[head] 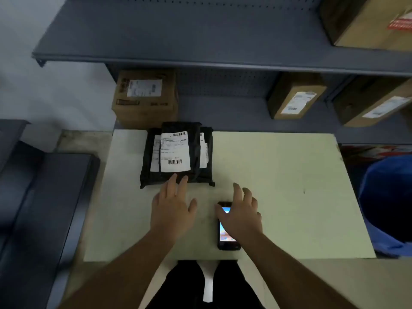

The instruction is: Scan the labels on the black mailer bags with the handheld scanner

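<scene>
A stack of black mailer bags lies on the far left part of the pale table. The top bag carries a white label with barcodes, facing up. My left hand is open, palm down, its fingertips touching the near edge of the stack. The handheld scanner, a black device with a lit screen, lies flat on the table near the front edge. My right hand hovers open over the scanner's upper half, fingers spread, partly covering the screen.
Grey metal shelving rises behind the table, with cardboard boxes on its lower shelf and another box on the upper shelf at the right. A blue bin stands to the right. Dark furniture sits on the left.
</scene>
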`<state>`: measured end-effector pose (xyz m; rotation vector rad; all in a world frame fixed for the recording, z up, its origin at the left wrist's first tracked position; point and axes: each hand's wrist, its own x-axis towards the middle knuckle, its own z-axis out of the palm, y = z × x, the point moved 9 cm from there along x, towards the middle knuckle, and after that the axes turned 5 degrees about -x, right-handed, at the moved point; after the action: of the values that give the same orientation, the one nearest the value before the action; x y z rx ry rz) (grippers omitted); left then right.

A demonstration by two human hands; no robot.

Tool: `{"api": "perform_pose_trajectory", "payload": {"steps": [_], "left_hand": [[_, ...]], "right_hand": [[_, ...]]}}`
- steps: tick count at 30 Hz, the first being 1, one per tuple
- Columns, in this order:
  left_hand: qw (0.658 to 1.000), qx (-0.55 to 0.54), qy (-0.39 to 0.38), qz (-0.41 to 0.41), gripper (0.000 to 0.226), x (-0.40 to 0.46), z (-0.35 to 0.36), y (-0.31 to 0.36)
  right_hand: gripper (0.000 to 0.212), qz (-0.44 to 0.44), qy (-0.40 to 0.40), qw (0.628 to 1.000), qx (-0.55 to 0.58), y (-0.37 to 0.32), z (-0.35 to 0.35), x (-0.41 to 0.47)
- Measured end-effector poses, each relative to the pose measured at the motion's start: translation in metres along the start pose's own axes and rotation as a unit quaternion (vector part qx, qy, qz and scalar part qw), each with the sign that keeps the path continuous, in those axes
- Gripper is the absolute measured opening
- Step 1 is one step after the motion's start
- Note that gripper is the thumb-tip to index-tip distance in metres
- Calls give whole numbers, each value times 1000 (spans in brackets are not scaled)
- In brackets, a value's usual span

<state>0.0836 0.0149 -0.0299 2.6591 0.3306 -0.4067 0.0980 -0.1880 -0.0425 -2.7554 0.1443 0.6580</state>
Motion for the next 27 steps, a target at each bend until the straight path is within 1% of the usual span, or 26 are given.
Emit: {"api": "perform_pose_trajectory", "payload": {"steps": [1, 4, 8, 12, 15, 18, 24, 27], "left_hand": [[1000, 2, -15, -5, 71, -1, 6, -4], [1000, 15, -15, -9, 71, -7, 20, -17], [998, 22, -59, -10, 70, -15, 42, -27], [996, 19, -84, -20, 70, -23, 58, -38], [996, 16, -89, -26, 69, -29, 67, -46], [993, 22, -111, -31, 70, -37, 79, -53], [990, 33, -133, -30, 71, -55, 96, -68], [989, 41, -140, -29, 71, -59, 103, -75]], "right_hand": [[86, 17, -17, 1000, 9, 5, 8, 2], [86, 53, -44, 998, -8, 22, 26, 3], [87, 74, -58, 995, -16, 34, 52, -2], [89, 99, -74, 992, -9, 42, 75, -7], [94, 135, -79, 987, 30, 48, 87, -9], [99, 172, -84, 980, 45, 54, 96, -9], [102, 224, -85, 968, 71, 60, 113, -2], [99, 244, -75, 964, 75, 60, 121, 2]]}}
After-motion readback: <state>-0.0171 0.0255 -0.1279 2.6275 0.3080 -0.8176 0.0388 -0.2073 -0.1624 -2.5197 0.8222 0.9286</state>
